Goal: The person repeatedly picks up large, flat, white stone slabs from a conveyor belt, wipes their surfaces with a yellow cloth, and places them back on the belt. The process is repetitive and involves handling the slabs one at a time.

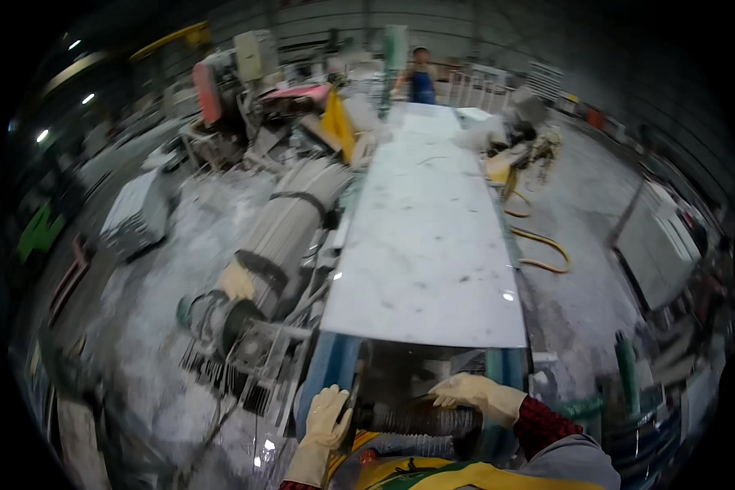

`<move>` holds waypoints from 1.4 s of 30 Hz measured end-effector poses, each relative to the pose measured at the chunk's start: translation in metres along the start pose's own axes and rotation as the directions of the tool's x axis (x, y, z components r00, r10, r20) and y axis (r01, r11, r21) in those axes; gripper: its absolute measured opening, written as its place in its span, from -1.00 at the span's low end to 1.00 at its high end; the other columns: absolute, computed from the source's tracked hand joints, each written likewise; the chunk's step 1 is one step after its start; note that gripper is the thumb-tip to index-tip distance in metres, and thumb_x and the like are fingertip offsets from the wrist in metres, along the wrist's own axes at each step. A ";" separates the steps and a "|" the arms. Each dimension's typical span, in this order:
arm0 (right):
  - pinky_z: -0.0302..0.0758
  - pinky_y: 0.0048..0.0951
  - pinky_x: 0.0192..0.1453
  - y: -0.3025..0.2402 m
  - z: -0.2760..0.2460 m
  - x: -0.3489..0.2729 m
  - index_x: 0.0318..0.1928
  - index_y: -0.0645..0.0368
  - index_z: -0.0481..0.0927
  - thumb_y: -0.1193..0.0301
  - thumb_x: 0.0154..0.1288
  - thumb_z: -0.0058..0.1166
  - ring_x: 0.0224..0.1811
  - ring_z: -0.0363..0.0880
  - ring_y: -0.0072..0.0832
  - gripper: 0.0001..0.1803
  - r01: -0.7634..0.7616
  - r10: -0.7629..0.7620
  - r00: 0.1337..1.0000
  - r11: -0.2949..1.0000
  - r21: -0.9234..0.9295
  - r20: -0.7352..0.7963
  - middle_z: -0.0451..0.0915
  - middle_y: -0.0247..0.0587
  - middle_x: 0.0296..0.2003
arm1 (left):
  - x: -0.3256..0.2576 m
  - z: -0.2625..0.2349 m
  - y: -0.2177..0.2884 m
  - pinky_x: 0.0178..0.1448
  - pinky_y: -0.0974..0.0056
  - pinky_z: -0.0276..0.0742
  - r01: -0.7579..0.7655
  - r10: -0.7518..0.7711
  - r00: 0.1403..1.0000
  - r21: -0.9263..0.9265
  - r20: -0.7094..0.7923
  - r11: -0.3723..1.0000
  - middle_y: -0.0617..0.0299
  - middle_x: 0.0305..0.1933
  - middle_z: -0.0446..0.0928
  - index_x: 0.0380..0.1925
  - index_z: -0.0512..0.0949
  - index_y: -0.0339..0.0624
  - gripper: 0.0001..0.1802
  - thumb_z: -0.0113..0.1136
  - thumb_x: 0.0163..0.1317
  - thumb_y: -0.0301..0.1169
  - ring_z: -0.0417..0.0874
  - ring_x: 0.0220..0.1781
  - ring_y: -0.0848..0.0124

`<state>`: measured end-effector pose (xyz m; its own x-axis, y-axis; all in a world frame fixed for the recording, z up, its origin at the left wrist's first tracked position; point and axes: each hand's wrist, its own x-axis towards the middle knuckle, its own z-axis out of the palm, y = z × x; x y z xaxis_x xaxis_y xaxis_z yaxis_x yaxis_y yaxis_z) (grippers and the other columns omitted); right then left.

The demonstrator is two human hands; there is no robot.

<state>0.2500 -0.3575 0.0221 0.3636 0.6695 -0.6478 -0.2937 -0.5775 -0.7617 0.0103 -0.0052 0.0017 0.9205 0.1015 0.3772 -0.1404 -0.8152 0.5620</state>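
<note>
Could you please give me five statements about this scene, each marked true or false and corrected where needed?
1. The wearer's left hand and right hand are both gloved. True.
2. The right hand is gripping the white slab. False: it is apart from the slab, by the dark ridged cylinder.
3. Another person stands near the slab's far end. True.
4. The looped yellow hose lies left of the slab. False: it lies to the right.
5. The slab is round. False: it is long and straight-edged.
</note>
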 end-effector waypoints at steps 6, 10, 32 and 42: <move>0.65 -0.30 0.08 0.010 0.126 0.125 0.33 0.11 0.79 -0.21 0.72 0.08 -0.05 0.78 -0.46 -0.33 0.377 0.347 0.636 0.640 -0.669 0.690 0.87 -0.24 -0.05 | -0.174 -0.052 0.153 0.52 -0.01 0.59 0.645 -0.647 0.763 -0.076 0.010 0.760 -0.04 0.49 0.63 0.51 0.54 -0.18 -0.47 0.24 0.66 -0.24 0.65 0.47 0.01; 0.62 -0.27 0.07 -0.013 0.208 0.179 0.23 0.10 0.82 -0.31 0.65 0.06 -0.07 0.77 -0.46 -0.27 0.542 0.602 0.545 0.278 -0.793 0.583 0.86 -0.20 -0.10 | -0.254 -0.043 0.258 0.46 0.08 0.64 0.787 -0.848 0.417 -0.336 -0.328 0.517 0.00 0.43 0.68 0.54 0.53 -0.17 -0.47 0.14 0.73 -0.18 0.71 0.39 0.12; 0.62 -0.20 0.22 0.013 0.453 0.142 0.23 0.05 0.80 -0.19 0.64 0.05 0.08 0.78 -0.30 -0.38 0.871 0.645 0.418 -0.086 -0.483 0.640 0.85 -0.13 0.00 | -0.345 0.132 0.392 0.17 0.21 0.76 0.328 -0.815 -0.526 -0.942 -0.243 0.069 0.08 0.00 0.83 0.31 0.69 -0.20 -0.41 -0.10 0.84 0.05 0.85 -0.02 0.31; 0.61 -0.17 0.28 0.018 0.427 0.174 0.23 0.02 0.80 -0.14 0.64 0.05 0.14 0.78 -0.23 -0.43 0.851 0.637 0.452 -0.097 -0.516 0.625 0.85 -0.10 0.05 | -0.350 0.124 0.377 0.13 0.31 0.71 0.234 -0.819 -0.548 -0.971 -0.171 0.046 0.18 -0.09 0.84 0.25 0.74 -0.15 -0.44 -0.02 0.81 0.06 0.83 -0.07 0.42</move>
<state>-0.0691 -0.0514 -0.1100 -0.5751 0.2264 -0.7861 0.7943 0.3845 -0.4704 -0.3194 -0.4184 -0.0096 -0.4519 0.7095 -0.5408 -0.1450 0.5397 0.8293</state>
